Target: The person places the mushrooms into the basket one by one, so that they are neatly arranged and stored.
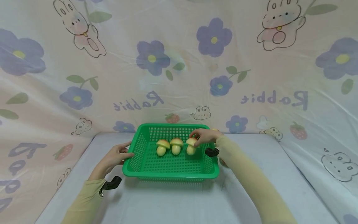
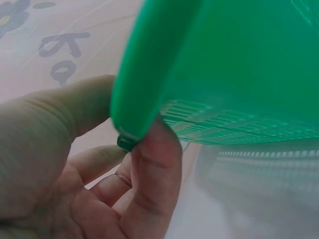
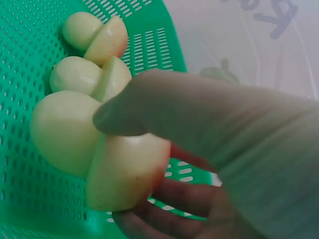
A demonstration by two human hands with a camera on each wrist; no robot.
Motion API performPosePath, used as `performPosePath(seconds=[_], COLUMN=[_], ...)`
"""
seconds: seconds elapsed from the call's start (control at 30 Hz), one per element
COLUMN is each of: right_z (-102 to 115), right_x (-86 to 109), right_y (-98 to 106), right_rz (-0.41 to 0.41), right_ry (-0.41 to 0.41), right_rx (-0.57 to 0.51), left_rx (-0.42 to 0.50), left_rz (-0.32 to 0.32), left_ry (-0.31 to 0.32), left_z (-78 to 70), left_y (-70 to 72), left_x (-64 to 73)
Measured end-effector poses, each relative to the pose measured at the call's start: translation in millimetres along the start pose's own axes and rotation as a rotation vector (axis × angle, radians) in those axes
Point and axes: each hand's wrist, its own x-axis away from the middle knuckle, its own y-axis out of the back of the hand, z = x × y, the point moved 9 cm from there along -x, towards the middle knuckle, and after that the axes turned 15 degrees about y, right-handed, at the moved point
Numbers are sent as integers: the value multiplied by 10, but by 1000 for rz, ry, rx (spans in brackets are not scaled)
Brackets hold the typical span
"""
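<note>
A green plastic basket with latticed sides stands on the table. My left hand grips its left rim, thumb on top and fingers curled beneath, as the left wrist view shows. Inside the basket my right hand holds a toy mushroom by its red-yellow cap, thumb on one side and fingers on the other. Its pale round stem points toward the front. Left of it, two similar mushrooms, a middle mushroom and a left mushroom, lie side by side on the basket floor.
Partly hidden behind the basket's right side and my right forearm are a rounded object and a small yellowish one. A white cloth covers the table. A curtain printed with rabbits and flowers hangs behind.
</note>
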Motion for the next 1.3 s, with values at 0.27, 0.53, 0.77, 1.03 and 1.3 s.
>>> performPosePath(seconds=[0.27, 0.53, 0.77, 1.03, 1.3], right_z=[-50, -84, -137, -184, -176], right_x=[-101, -153, -165, -194, -197], right_y=[16, -43, -95, -134, -149], right_rz=[31, 64, 75, 94, 70], right_ry=[-10, -34, -71, -98, -79], right_rx=[59, 130, 151, 168, 152], left_rx=[-8, -23, -15, -6, -13], left_rz=[9, 6, 9, 19, 15], left_ry=[-6, 3, 1, -6, -6], left_z=[-37, -5, 11, -3, 1], left_y=[2, 2, -8, -21, -14], left_x=[-8, 0, 3, -1, 2])
